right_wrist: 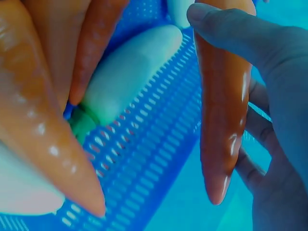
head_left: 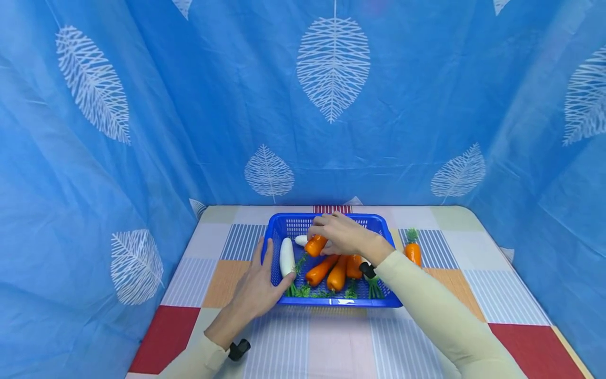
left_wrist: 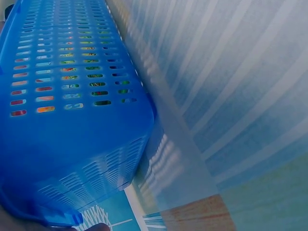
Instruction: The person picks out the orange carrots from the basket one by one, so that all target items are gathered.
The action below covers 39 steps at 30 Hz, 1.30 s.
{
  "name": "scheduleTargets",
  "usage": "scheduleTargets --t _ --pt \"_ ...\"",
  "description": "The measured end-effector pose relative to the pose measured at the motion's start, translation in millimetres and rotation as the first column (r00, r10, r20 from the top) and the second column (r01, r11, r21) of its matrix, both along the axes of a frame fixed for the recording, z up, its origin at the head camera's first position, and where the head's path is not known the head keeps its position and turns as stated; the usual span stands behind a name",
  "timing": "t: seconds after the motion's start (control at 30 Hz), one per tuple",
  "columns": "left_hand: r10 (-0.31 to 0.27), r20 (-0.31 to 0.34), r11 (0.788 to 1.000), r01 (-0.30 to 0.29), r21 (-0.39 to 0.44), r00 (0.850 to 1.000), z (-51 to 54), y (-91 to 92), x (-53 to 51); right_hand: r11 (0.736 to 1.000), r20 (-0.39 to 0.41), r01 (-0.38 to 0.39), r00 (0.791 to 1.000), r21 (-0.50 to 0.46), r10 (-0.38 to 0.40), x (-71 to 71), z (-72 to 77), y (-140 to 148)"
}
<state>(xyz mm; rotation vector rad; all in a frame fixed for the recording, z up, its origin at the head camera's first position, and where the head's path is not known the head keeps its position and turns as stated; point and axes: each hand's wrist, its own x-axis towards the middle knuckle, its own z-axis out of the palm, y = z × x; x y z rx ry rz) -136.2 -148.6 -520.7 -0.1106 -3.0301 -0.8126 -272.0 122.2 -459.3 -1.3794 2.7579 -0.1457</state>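
My right hand (head_left: 344, 234) holds an orange toy carrot (head_left: 315, 246) above the blue plastic basket (head_left: 341, 302). In the right wrist view, thumb and fingers grip that carrot (right_wrist: 224, 115), whose tapered end hangs free. My left hand (head_left: 258, 287) rests at the basket's left front corner, fingers spread along the left side and thumb reaching over the rim. Inside the basket lie several more carrots (head_left: 337, 275) with green tops. A white radish (head_left: 286, 258) lies along the left wall, and another white radish (head_left: 301, 240) shows farther back, partly hidden by the right hand.
One more carrot (head_left: 413, 255) lies on the table right of the basket, partly behind the right sleeve. A patchwork cloth (head_left: 341, 342) covers the table. Blue leaf-patterned curtains (head_left: 331, 147) hang around the back and sides.
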Motion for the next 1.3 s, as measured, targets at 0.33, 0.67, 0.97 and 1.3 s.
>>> scheduleTargets --t 0.33,0.67,0.97,1.3 --pt "-0.029 -0.014 0.999 0.029 -0.025 0.999 3.1 -0.9 0.2 0.994 -0.070 0.091 0.993 -0.064 -0.096 9.7 7.9 29.8" --pt "-0.069 -0.017 0.997 0.068 -0.036 0.997 10.0 -7.2 3.6 0.975 -0.143 0.173 0.971 -0.141 -0.193 20.0 17.9 58.6" --pt "-0.063 -0.018 0.997 0.062 -0.043 0.998 3.5 -8.6 5.2 0.918 -0.048 0.363 0.926 -0.161 -0.374 28.2 19.0 90.4" --pt "-0.054 -0.021 0.998 0.053 -0.036 0.998 1.3 -6.6 4.5 0.839 0.040 0.490 0.868 -0.238 -0.495 31.8 17.0 129.6"
